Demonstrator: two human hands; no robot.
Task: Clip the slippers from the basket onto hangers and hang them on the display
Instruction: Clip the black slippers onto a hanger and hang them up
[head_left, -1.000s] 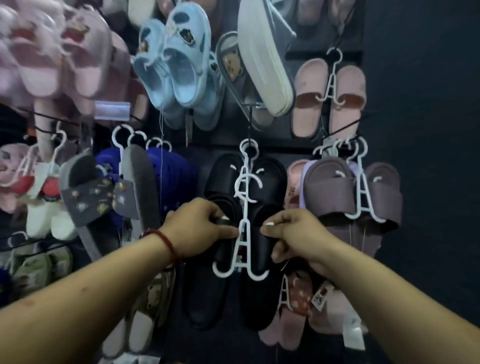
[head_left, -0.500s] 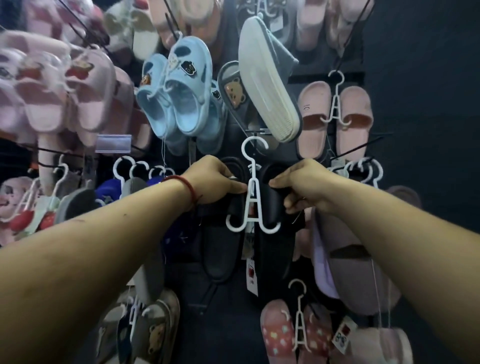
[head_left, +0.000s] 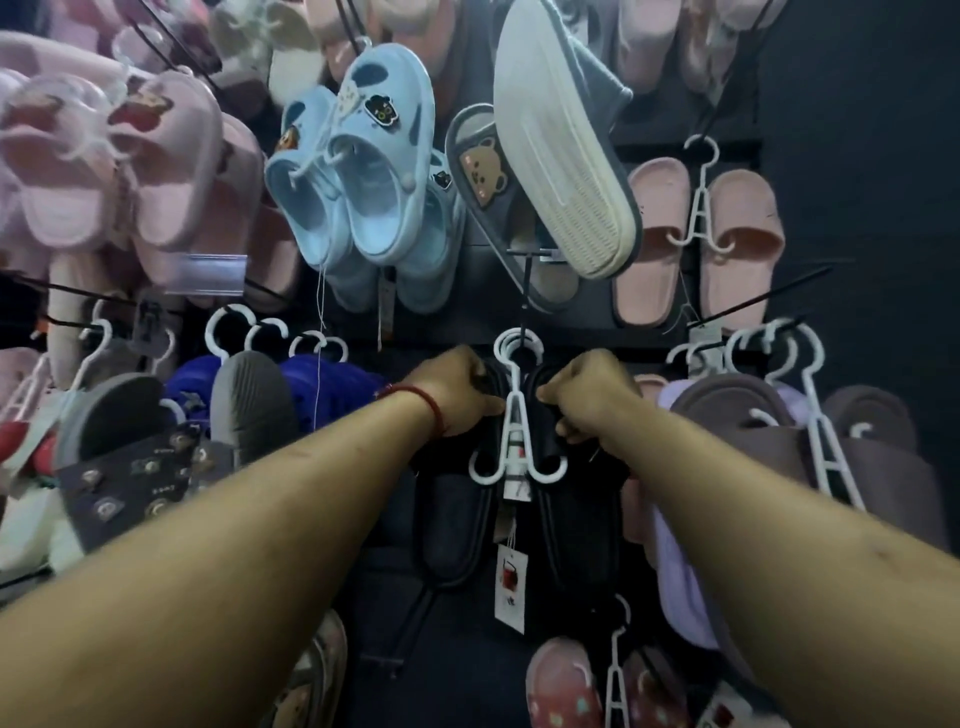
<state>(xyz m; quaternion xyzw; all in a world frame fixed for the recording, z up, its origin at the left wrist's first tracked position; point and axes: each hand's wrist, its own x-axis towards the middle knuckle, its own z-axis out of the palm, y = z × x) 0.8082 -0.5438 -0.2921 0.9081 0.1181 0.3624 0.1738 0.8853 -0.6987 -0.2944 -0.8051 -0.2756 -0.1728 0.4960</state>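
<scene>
A pair of black slippers (head_left: 457, 525) is clipped on a white hanger (head_left: 515, 421). The hanger's hook sits at the black display peg (head_left: 523, 306), alongside another white hook. My left hand (head_left: 457, 395) grips the top of the left black slipper beside the hanger stem. My right hand (head_left: 587, 395) grips the top of the right black slipper (head_left: 576, 530). A white price tag (head_left: 510, 587) dangles below the hanger between the two slippers.
The wall is packed with hanging pairs: light blue clogs (head_left: 358, 182), a grey bear slipper (head_left: 550, 156), pink slides (head_left: 696, 234), mauve slides (head_left: 810, 447) to the right, blue and grey pairs (head_left: 249, 405) to the left, red dotted slippers (head_left: 566, 686) below.
Both hands have lifted the black pair from lower down up to the peg. The hanger hook, free in the air half a second ago, now sits at the peg.
</scene>
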